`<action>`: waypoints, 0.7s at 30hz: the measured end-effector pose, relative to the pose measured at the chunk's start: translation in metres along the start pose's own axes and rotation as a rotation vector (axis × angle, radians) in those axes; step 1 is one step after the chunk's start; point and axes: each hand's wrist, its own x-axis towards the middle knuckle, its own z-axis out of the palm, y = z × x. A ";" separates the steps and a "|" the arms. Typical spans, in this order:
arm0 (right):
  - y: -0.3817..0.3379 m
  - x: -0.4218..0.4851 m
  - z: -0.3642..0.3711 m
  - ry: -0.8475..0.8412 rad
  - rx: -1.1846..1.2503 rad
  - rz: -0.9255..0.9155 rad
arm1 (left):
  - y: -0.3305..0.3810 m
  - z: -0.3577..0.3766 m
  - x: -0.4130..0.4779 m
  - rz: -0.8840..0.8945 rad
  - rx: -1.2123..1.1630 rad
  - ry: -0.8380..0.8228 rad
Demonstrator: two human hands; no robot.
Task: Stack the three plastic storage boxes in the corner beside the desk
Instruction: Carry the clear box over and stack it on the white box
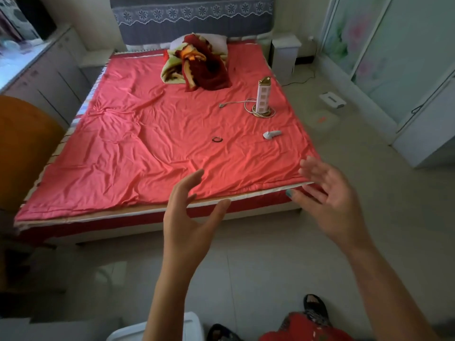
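Reaching forward, 2 bare hands, left hand point(189, 225) and right hand point(330, 200), spread empty fingers before 1 red bed point(147, 143); 1 white storage box point(189, 327) sits below.

You face a bed point(157, 143) under a red quilt point(172, 134), grey floral headboard point(192, 18) behind, pale tiled floor point(246, 267), white bedside cabinet point(285, 57), daylight at your left window point(14, 52).
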 end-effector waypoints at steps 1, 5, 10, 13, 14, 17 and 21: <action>0.002 0.003 -0.012 0.001 0.004 -0.003 | 0.005 0.012 0.000 0.001 -0.003 -0.008; 0.009 0.015 -0.056 0.010 0.015 -0.019 | 0.020 0.053 0.001 0.011 -0.004 -0.017; 0.020 0.037 -0.128 0.030 0.026 -0.013 | 0.038 0.128 -0.002 0.013 0.007 -0.018; 0.028 0.051 -0.180 0.020 0.034 -0.002 | 0.051 0.183 -0.006 0.019 0.027 0.001; 0.031 0.054 -0.198 0.019 0.033 0.003 | 0.055 0.200 -0.008 0.020 0.026 0.008; 0.037 0.067 -0.250 0.021 0.027 0.002 | 0.066 0.250 -0.010 0.032 0.012 0.031; 0.045 0.081 -0.316 0.033 0.003 0.007 | 0.078 0.313 -0.010 0.064 0.055 0.016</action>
